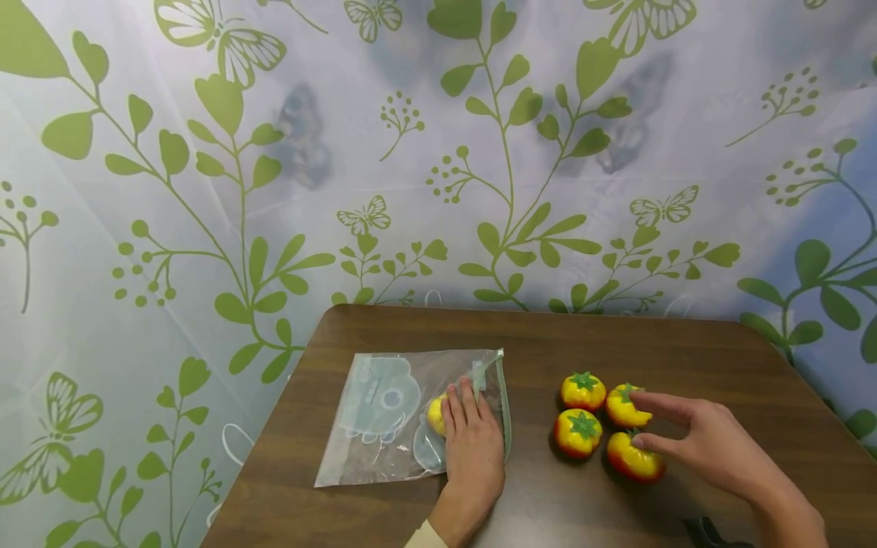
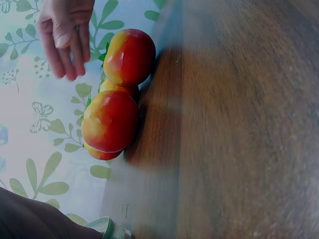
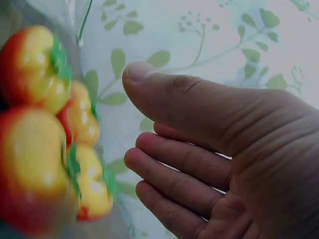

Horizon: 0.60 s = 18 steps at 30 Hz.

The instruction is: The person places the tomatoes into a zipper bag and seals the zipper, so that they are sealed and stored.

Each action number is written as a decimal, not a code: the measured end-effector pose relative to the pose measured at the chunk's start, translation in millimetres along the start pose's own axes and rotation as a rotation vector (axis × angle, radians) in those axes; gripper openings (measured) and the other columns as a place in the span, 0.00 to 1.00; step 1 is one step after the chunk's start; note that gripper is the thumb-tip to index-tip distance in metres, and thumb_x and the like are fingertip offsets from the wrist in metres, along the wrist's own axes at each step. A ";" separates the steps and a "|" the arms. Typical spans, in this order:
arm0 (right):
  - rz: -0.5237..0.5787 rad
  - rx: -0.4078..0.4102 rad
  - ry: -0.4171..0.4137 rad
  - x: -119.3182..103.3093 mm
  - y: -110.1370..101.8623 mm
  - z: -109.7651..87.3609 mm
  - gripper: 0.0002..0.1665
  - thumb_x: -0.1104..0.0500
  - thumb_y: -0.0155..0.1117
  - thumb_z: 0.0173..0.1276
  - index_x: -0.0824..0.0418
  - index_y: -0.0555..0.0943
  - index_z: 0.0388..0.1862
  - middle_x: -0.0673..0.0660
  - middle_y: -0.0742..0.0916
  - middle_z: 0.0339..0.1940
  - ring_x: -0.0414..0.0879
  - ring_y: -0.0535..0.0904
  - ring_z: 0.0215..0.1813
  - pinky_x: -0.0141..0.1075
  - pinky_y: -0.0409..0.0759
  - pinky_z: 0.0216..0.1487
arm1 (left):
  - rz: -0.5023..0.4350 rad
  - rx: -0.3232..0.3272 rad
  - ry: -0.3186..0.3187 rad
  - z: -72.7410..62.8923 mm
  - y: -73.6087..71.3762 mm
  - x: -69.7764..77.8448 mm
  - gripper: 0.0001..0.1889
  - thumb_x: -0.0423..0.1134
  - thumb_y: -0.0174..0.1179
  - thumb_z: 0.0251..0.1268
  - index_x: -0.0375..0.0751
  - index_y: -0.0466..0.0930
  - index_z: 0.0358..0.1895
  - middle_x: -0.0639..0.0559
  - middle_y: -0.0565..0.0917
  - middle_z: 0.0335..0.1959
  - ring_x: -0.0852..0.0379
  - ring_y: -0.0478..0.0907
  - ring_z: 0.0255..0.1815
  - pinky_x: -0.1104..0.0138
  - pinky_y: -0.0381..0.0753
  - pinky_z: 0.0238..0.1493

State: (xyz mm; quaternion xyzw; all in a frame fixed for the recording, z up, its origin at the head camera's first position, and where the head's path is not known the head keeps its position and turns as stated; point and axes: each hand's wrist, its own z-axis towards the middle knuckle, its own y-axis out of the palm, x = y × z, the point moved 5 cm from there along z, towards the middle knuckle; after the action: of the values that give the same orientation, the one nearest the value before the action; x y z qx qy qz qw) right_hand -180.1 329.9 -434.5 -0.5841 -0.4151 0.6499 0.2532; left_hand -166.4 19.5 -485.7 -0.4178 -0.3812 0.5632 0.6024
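My left hand (image 1: pixel 473 445) lies with straight fingers over the right part of a clear zip bag (image 1: pixel 380 399) printed with a pale blue cartoon shape. Beside its fingertips a round yellow thing (image 1: pixel 435 415) shows, seemingly inside the bag; the hand covers part of it. Over a group of several red-and-yellow toy tomatoes (image 1: pixel 578 432) with green leaf tops hovers my right hand (image 1: pixel 715 441), its thumb and fingers spread apart. In the right wrist view, the hand's thumb (image 3: pixel 174 97) is apart from the tomatoes (image 3: pixel 30 169). They stand close together on the table.
The brown wooden table (image 1: pixel 534 495) ends at a back edge against a hanging cloth (image 1: pixel 438 91) with green leaves and butterflies. A small black object (image 1: pixel 709 533) lies at the front edge, near the right forearm. The bag's green zip edge (image 1: pixel 505 396) faces the tomatoes.
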 end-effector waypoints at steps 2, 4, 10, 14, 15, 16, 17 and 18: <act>-0.027 0.014 0.015 9.9 -2.3 -5.6 0.42 0.40 0.81 0.68 0.61 0.83 0.73 0.69 0.87 0.69 0.72 0.84 0.68 0.67 0.84 0.60 | -0.003 -0.008 0.000 0.0 0.1 0.0 0.42 0.37 0.80 0.54 0.30 0.76 0.74 0.30 0.71 0.82 0.30 0.71 0.81 0.45 0.72 0.80; -0.056 0.028 0.027 19.3 -4.5 -10.6 0.42 0.39 0.81 0.67 0.61 0.84 0.72 0.69 0.88 0.67 0.71 0.85 0.66 0.66 0.84 0.58 | -0.007 -0.020 0.000 0.0 0.6 0.0 0.44 0.37 0.82 0.52 0.30 0.76 0.75 0.30 0.70 0.82 0.30 0.70 0.82 0.45 0.72 0.81; -0.096 0.022 0.082 40.9 -3.2 -20.7 0.43 0.37 0.80 0.67 0.62 0.84 0.72 0.72 0.87 0.67 0.74 0.85 0.65 0.67 0.84 0.56 | -0.009 -0.049 -0.001 0.5 2.2 -0.1 0.46 0.39 0.83 0.51 0.30 0.75 0.76 0.30 0.68 0.83 0.30 0.69 0.83 0.44 0.70 0.81; -0.048 -0.036 0.133 53.3 6.5 -22.7 0.45 0.37 0.78 0.70 0.66 0.82 0.73 0.74 0.86 0.69 0.73 0.85 0.67 0.62 0.87 0.56 | -0.006 -0.056 -0.001 0.8 2.3 0.0 0.46 0.39 0.83 0.51 0.30 0.75 0.76 0.30 0.68 0.83 0.30 0.68 0.83 0.44 0.70 0.82; -0.030 -0.052 0.141 56.3 9.7 -23.0 0.44 0.38 0.78 0.71 0.66 0.81 0.74 0.73 0.85 0.69 0.72 0.85 0.67 0.58 0.88 0.56 | -0.005 -0.055 -0.002 0.8 2.2 0.0 0.46 0.39 0.83 0.51 0.31 0.75 0.76 0.30 0.68 0.83 0.30 0.68 0.83 0.44 0.70 0.82; -0.011 -0.067 0.147 59.3 13.0 -23.5 0.44 0.38 0.77 0.71 0.67 0.81 0.74 0.72 0.85 0.70 0.71 0.85 0.67 0.53 0.89 0.55 | -0.005 -0.054 -0.002 0.7 2.1 0.1 0.46 0.39 0.83 0.50 0.31 0.76 0.75 0.31 0.69 0.83 0.30 0.69 0.83 0.44 0.70 0.82; 0.011 -0.084 0.155 62.2 16.3 -23.4 0.44 0.39 0.77 0.72 0.68 0.80 0.74 0.72 0.85 0.70 0.69 0.86 0.67 0.48 0.90 0.54 | -0.004 -0.053 -0.003 0.6 1.9 0.2 0.45 0.39 0.83 0.50 0.31 0.76 0.75 0.31 0.69 0.83 0.30 0.69 0.83 0.44 0.70 0.81; 0.034 -0.096 0.159 64.9 19.6 -23.5 0.44 0.40 0.76 0.73 0.69 0.80 0.74 0.72 0.85 0.71 0.68 0.86 0.67 0.43 0.91 0.53 | -0.003 -0.051 -0.003 0.4 1.7 0.3 0.45 0.39 0.83 0.50 0.31 0.76 0.75 0.31 0.69 0.83 0.30 0.69 0.83 0.44 0.70 0.81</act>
State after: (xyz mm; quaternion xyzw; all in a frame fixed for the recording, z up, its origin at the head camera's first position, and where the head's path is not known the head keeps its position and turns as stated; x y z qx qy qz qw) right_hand -166.5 378.1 -485.8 -0.6523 -0.4146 0.5850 0.2459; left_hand -167.3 19.9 -487.1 -0.4317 -0.3970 0.5530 0.5919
